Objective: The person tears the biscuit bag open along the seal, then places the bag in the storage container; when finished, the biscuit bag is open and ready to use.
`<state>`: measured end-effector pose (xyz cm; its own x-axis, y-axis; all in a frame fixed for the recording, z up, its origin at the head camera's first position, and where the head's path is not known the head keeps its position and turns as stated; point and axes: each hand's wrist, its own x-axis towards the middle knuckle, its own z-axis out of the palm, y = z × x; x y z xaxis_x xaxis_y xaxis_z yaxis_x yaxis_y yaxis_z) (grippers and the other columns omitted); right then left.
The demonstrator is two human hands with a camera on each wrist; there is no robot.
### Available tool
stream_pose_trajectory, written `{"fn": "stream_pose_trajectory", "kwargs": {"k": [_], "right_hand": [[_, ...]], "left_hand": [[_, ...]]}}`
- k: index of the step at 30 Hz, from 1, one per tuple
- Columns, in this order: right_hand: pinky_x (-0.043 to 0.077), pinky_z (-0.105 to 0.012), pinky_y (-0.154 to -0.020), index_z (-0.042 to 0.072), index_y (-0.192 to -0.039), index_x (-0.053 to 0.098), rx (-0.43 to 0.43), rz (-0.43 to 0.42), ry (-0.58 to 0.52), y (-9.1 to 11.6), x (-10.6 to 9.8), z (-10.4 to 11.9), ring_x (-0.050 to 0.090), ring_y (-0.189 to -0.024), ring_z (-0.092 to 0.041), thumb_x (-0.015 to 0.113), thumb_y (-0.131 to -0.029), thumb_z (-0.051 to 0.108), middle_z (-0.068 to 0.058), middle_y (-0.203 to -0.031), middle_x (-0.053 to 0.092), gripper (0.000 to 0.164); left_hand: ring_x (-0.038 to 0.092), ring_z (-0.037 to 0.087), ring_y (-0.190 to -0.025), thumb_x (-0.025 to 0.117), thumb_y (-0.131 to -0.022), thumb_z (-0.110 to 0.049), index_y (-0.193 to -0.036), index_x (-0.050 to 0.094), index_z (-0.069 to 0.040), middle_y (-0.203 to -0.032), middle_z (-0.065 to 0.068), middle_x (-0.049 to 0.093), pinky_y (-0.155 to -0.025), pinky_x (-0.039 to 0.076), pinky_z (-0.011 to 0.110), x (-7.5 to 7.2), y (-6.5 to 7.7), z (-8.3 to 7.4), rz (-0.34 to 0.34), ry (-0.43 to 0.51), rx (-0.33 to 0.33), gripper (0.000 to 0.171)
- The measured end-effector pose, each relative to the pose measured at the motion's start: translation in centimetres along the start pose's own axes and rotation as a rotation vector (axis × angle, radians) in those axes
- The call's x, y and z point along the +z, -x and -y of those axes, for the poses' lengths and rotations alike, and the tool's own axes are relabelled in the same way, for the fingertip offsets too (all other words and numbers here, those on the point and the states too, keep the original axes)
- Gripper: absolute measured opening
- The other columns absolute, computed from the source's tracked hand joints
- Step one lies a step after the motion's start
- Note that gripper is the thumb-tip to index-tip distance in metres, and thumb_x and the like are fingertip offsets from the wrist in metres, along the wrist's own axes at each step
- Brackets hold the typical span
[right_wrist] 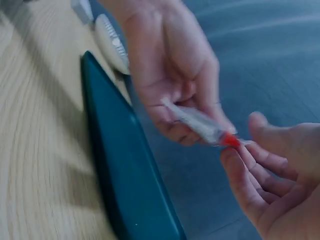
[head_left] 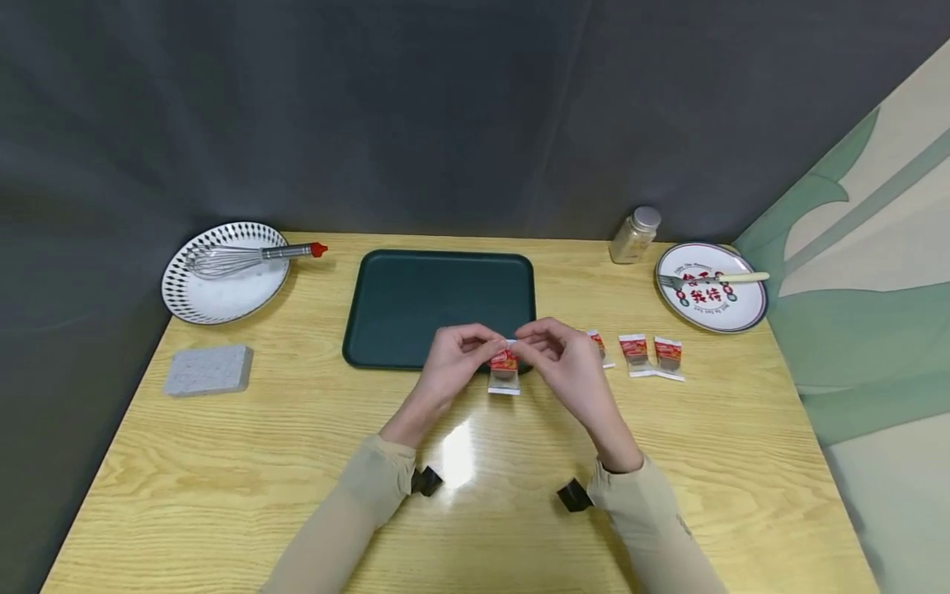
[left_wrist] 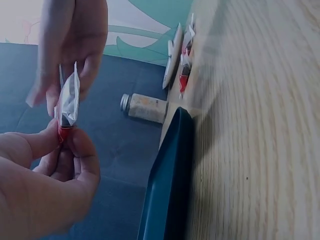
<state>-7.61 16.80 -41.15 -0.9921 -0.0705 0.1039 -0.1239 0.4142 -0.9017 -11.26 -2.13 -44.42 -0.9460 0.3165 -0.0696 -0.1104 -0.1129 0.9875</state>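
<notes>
Over the near edge of a dark green tray (head_left: 445,301), both hands meet at a small snack packet (head_left: 505,378), red at its upper part and see-through below, with brownish contents. My left hand (head_left: 458,361) pinches its red upper end between thumb and fingers, as the left wrist view shows from the side. Close by the same end is my right hand (head_left: 567,363); its thumb and forefinger (right_wrist: 235,162) stand apart around the tip in the right wrist view. Beside that hand lies another packet (head_left: 596,340), partly hidden, with two more packets (head_left: 635,355) farther right.
At the back left, a patterned plate (head_left: 223,304) bears a whisk (head_left: 230,260); a grey block (head_left: 208,371) lies nearer. A capped jar (head_left: 632,239) stands at the back right. Next to it, a fork (head_left: 742,278) rests on a printed plate (head_left: 708,318).
</notes>
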Motion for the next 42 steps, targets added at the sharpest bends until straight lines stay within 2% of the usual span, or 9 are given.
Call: {"fn": "stream_pose_trajectory", "kwargs": {"k": [3,9,11,17,20,26,29,34,42], "right_hand": [[0.056,-0.020,-0.067,-0.003,-0.103,0.076,0.013,0.035,-0.019,-0.6,0.2,0.0,0.070,-0.077,-0.020,0.080,-0.099,0.009,-0.011,-0.093,0.075,0.013],[0.060,-0.025,-0.072,-0.011,-0.103,0.074,0.076,0.044,-0.227,-0.9,0.0,-0.3,0.071,-0.081,-0.014,0.074,-0.100,-0.003,-0.017,-0.095,0.073,0.009],[0.060,-0.026,-0.073,-0.011,-0.103,0.074,0.081,0.042,-0.245,-1.0,0.1,-0.3,0.072,-0.083,-0.013,0.075,-0.100,-0.002,-0.018,-0.096,0.074,0.010],[0.058,-0.024,-0.069,-0.002,-0.098,0.076,0.028,0.024,-0.072,-1.4,0.5,-0.3,0.070,-0.078,-0.021,0.082,-0.095,0.002,-0.012,-0.091,0.074,0.008],[0.055,-0.020,-0.067,-0.001,-0.097,0.075,0.003,0.016,0.002,-1.5,0.7,-0.2,0.070,-0.077,-0.025,0.083,-0.094,0.002,-0.010,-0.089,0.074,0.009],[0.052,-0.019,-0.064,0.000,-0.093,0.074,-0.008,0.017,0.018,-1.6,1.1,-0.1,0.067,-0.074,-0.029,0.082,-0.094,0.000,-0.010,-0.085,0.072,0.008],[0.046,-0.020,-0.059,0.000,-0.091,0.073,-0.011,0.015,0.018,-1.7,1.5,-0.4,0.060,-0.069,-0.024,0.080,-0.095,-0.001,-0.009,-0.082,0.069,0.009],[0.037,-0.022,-0.055,0.000,-0.090,0.069,-0.030,0.011,0.030,-1.6,2.1,-0.8,0.049,-0.064,-0.017,0.076,-0.097,-0.005,-0.009,-0.081,0.066,0.011],[0.039,-0.023,-0.058,0.002,-0.089,0.064,-0.116,0.009,0.074,-1.4,2.7,-1.0,0.050,-0.067,-0.018,0.070,-0.097,-0.013,-0.009,-0.080,0.063,0.019]], "left_hand": [[0.072,0.013,-0.089,0.070,-0.102,0.004,-0.102,0.076,0.012,-0.099,0.013,0.077,-0.084,0.059,0.027,-0.2,0.1,0.0,0.026,0.026,-0.009,0.010],[0.071,0.015,-0.093,0.066,-0.104,0.004,-0.104,0.076,0.009,-0.099,0.009,0.075,-0.085,0.059,0.026,-0.4,-0.1,0.1,0.094,0.186,-0.048,0.011],[0.072,0.014,-0.093,0.065,-0.105,0.003,-0.105,0.075,0.009,-0.099,0.007,0.076,-0.085,0.059,0.026,-0.5,-0.2,0.2,0.103,0.188,-0.056,0.012],[0.073,0.014,-0.096,0.067,-0.106,-0.002,-0.113,0.074,0.011,-0.105,0.010,0.076,-0.087,0.059,0.029,-0.8,-0.2,0.2,0.095,0.057,-0.030,0.017],[0.072,0.015,-0.097,0.067,-0.106,-0.003,-0.114,0.074,0.011,-0.106,0.012,0.076,-0.090,0.059,0.030,-0.8,-0.3,0.4,0.085,0.039,-0.026,0.017],[0.071,0.015,-0.097,0.066,-0.105,0.000,-0.109,0.074,0.008,-0.102,0.006,0.074,-0.093,0.058,0.030,-0.6,-0.4,0.7,0.071,0.089,-0.042,0.012],[0.070,0.015,-0.093,0.067,-0.104,0.001,-0.104,0.074,0.005,-0.098,0.006,0.073,-0.088,0.058,0.028,-0.5,-0.3,0.8,0.058,0.123,-0.049,0.009],[0.069,0.014,-0.090,0.066,-0.102,0.006,-0.097,0.075,0.001,-0.095,0.005,0.072,-0.082,0.057,0.024,0.0,-0.1,0.8,0.017,0.206,-0.106,0.011],[0.069,0.014,-0.090,0.065,-0.101,0.007,-0.101,0.071,0.011,-0.091,0.005,0.071,-0.081,0.057,0.023,0.3,0.1,0.8,-0.029,0.290,-0.169,0.008]]}}
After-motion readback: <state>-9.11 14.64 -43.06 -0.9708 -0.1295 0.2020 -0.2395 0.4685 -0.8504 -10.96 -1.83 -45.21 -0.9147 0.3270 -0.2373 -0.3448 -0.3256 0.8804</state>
